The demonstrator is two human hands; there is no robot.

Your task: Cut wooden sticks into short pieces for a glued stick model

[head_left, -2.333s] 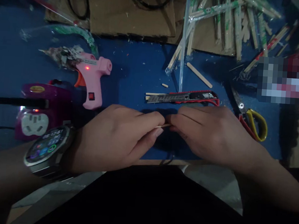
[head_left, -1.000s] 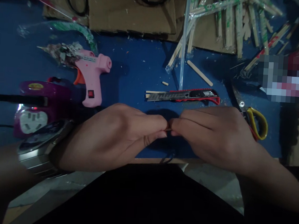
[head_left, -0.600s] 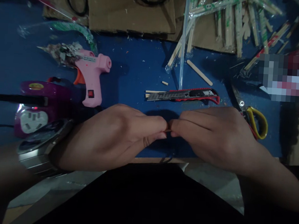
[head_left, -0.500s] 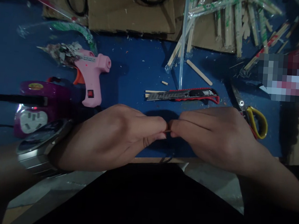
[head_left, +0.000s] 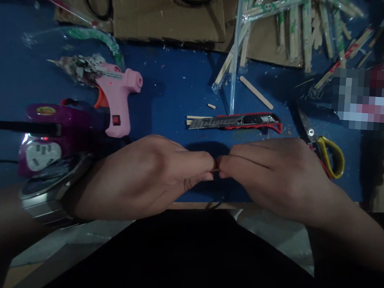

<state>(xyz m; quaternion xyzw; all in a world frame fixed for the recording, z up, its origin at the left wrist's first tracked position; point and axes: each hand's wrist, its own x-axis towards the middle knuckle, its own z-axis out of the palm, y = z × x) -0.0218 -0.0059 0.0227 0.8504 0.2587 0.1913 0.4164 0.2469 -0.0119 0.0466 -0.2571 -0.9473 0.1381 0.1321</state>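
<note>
near side of cutter [head_left: 236,121]: left hand [head_left: 143,175] and right hand [head_left: 275,176] both pinch one thin stick [head_left: 216,170]; glue gun [head_left: 120,99] left of cutter.

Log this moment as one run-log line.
left hand: pinching thin stick | right hand: pinching same stick | snap-off utility knife: blade out, on blue table beyond hands | pink hot-glue gun: on its side

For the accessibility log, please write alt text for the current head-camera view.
A person's left hand and right hand pinch a thin piece, mostly hidden, above a blue tabletop. Beyond them lies a box cutter with its blade exposed; a pink glue gun lies to the left, scissors to the right.
</note>
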